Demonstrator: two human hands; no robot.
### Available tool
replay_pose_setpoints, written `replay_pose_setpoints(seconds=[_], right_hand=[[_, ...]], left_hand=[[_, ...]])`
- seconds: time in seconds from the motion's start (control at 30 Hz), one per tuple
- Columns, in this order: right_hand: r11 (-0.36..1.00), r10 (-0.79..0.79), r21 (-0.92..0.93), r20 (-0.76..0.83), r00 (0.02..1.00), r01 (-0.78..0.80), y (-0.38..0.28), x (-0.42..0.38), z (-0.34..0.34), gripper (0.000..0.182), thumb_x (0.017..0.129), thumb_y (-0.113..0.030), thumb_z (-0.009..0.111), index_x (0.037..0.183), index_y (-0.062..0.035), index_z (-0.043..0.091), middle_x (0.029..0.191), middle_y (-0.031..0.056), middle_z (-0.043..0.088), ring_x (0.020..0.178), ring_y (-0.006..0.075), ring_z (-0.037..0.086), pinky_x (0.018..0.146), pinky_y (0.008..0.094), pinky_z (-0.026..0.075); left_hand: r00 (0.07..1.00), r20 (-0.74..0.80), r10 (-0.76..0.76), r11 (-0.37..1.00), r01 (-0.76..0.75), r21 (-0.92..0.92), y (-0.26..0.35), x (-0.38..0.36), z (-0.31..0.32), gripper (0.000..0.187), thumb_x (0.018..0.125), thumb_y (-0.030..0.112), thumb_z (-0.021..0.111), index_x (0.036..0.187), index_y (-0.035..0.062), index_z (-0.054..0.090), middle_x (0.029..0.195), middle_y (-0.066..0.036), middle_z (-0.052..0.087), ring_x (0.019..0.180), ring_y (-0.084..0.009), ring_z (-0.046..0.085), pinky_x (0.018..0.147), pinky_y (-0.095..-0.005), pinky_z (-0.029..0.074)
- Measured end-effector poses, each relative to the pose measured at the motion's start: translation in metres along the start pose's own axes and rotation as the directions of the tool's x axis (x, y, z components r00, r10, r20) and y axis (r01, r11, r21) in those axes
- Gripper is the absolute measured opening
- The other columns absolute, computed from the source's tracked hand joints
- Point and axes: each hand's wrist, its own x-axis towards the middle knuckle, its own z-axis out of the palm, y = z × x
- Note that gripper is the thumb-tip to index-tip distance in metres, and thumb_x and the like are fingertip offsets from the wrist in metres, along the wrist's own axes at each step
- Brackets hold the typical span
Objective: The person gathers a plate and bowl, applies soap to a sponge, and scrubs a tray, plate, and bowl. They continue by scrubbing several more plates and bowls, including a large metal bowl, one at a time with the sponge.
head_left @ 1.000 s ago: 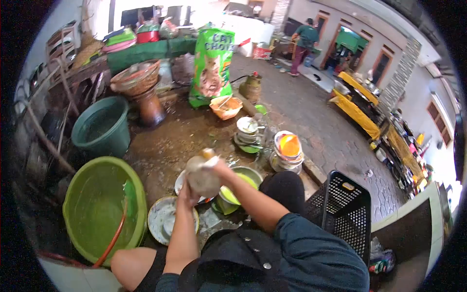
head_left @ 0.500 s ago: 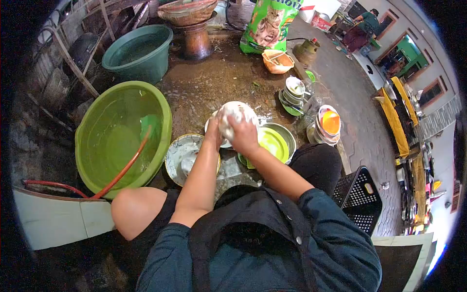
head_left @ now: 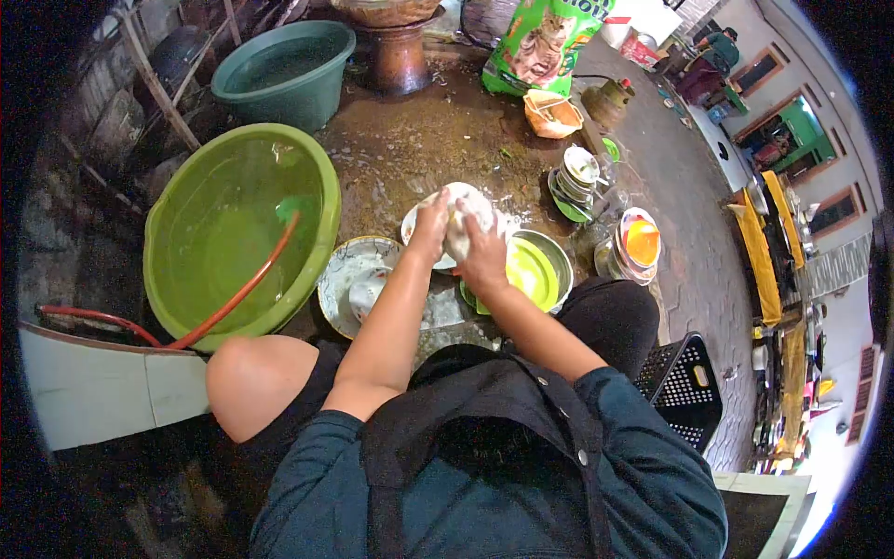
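My left hand (head_left: 431,226) is closed on the left side of a soapy white bowl (head_left: 456,239). On its right side my right hand (head_left: 484,256) grips the same bowl, fingers over the foamy surface. Beneath the hands, a white plate (head_left: 411,222) shows in part. Just left sits a foamy basin (head_left: 337,279) with a bowl in it. To the right, a lime-green plate (head_left: 533,273) rests inside a metal basin (head_left: 562,264).
A large green tub (head_left: 328,242) with a red hose (head_left: 244,288) stands left, a teal tub (head_left: 312,91) behind it. Stacked dishes (head_left: 575,189), an orange-topped stack (head_left: 643,244) and a black crate (head_left: 684,387) are right. A person (head_left: 712,65) is far back.
The view has shifted slightly. My hands have changed their hold around the bowl, and my right fingers are more spread over it. More of the white plate beneath now shows.
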Motion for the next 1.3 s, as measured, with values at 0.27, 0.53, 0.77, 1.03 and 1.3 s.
replay_pose_setpoints(seconds=[0.27, 0.53, 0.77, 1.03, 1.3], right_hand=[[0.974, 0.215, -0.083, 0.05, 0.975, -0.211, 0.02, 0.066, -0.022, 0.053, 0.062, -0.016, 0.066, 0.113, -0.0158, 0.053, 0.106, 0.021, 0.055, 0.092, 0.0366, 0.055, 0.076, 0.042, 0.046], [0.887, -0.46, 0.087, 0.073, 0.885, 0.454, -0.008, -0.013, -0.013, 0.044, 0.062, -0.019, 0.067, 0.105, -0.022, 0.056, 0.115, 0.0246, 0.048, 0.094, 0.0416, 0.054, 0.081, 0.0488, 0.042], [0.834, 0.254, 0.468, 0.143, 0.956, -0.292, 0.043, 0.021, -0.035, 0.037, 0.071, -0.012, 0.061, 0.106, -0.001, 0.057, 0.097, 0.0132, 0.061, 0.083, 0.0196, 0.06, 0.072, 0.0294, 0.048], [0.776, 0.181, 0.607, 0.044, 0.982, -0.171, 0.038, 0.067, -0.157, 0.034, 0.075, -0.015, 0.062, 0.107, -0.0043, 0.058, 0.103, 0.0056, 0.059, 0.09, 0.0123, 0.055, 0.076, 0.025, 0.045], [0.778, 0.266, 0.574, 0.069, 0.961, -0.257, 0.057, 0.067, -0.159, 0.033, 0.076, -0.023, 0.061, 0.103, -0.0039, 0.059, 0.104, 0.0039, 0.058, 0.089, 0.011, 0.053, 0.075, 0.0236, 0.043]], left_hand=[[0.997, 0.077, -0.026, 0.915, -0.007, 0.403, -0.006, -0.002, 0.006, 0.031, 0.093, 0.025, 0.042, 0.111, 0.0031, 0.054, 0.101, -0.004, 0.058, 0.087, -0.0121, 0.055, 0.077, -0.0294, 0.047], [1.0, -0.008, -0.027, 0.96, 0.023, -0.28, 0.023, -0.019, -0.043, 0.033, 0.087, 0.026, 0.046, 0.106, -0.0001, 0.055, 0.1, -0.014, 0.061, 0.089, -0.0248, 0.061, 0.078, -0.0385, 0.051], [0.962, -0.22, 0.16, 0.502, 0.112, 0.858, 0.02, -0.041, -0.09, 0.029, 0.074, 0.02, 0.057, 0.099, 0.0042, 0.06, 0.093, -0.012, 0.064, 0.086, -0.0233, 0.062, 0.074, -0.0347, 0.048], [0.956, -0.262, -0.134, -0.255, 0.222, 0.941, -0.075, -0.083, -0.119, 0.021, 0.072, 0.012, 0.051, 0.085, 0.0061, 0.067, 0.097, -0.016, 0.063, 0.093, -0.0279, 0.06, 0.073, -0.0397, 0.049], [0.871, -0.208, -0.445, -0.478, -0.035, 0.878, -0.106, -0.094, -0.124, 0.025, 0.077, 0.014, 0.052, 0.098, 0.0099, 0.065, 0.105, -0.008, 0.062, 0.095, -0.0226, 0.061, 0.074, -0.0377, 0.049]])
